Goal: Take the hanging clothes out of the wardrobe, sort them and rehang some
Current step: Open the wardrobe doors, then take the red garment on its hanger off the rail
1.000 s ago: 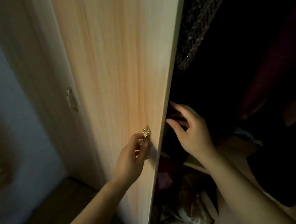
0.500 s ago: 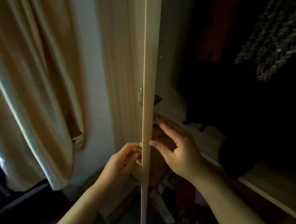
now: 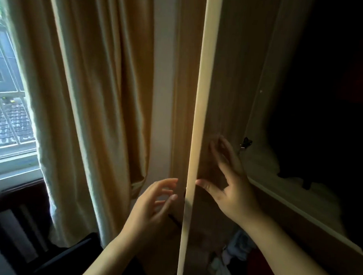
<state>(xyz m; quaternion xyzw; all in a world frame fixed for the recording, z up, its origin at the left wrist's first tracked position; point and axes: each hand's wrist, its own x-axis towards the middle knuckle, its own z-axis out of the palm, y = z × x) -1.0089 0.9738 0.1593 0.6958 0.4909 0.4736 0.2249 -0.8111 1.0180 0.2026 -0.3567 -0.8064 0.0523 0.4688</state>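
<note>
Pale wood laminate, edge-on: wardrobe door (image 3: 200, 117), a tall upright strip through the middle of the head view, standing open toward the camera. Just left of that edge, left hand (image 3: 151, 207), fingers spread and loose, gripping nothing; impossible to tell whether the fingertips touch the outer face. Just right of the edge, right hand (image 3: 232, 186), fingers straight and laid along the door's inner face, thumb pointing toward the edge, likewise grasping nothing. Looks like the door-opening step, with no garment taken out yet.

Farther right and deeper in, hanging clothes (image 3: 314, 144): only a dark mass in the unlit interior, with a dull red patch higher up. Hangers and rail too dark to make out. Long axis of the garments vertical, to the right of and beyond both hands. Right hand plainly nearer, on the wardrobe side of the door; left hand cut off from the clothes by the door. Probably calls for a reach rightward and upward with the right hand toward the hanger tops.

Below the dark mass, a pale shelf (image 3: 289, 191) slanting away to the right, a small hinge (image 3: 246, 142) near the right hand's fingertips, and jumbled fabric (image 3: 236, 245) lower down.

On the far left, tan curtain (image 3: 99, 91) and a bright window (image 3: 7, 107).
</note>
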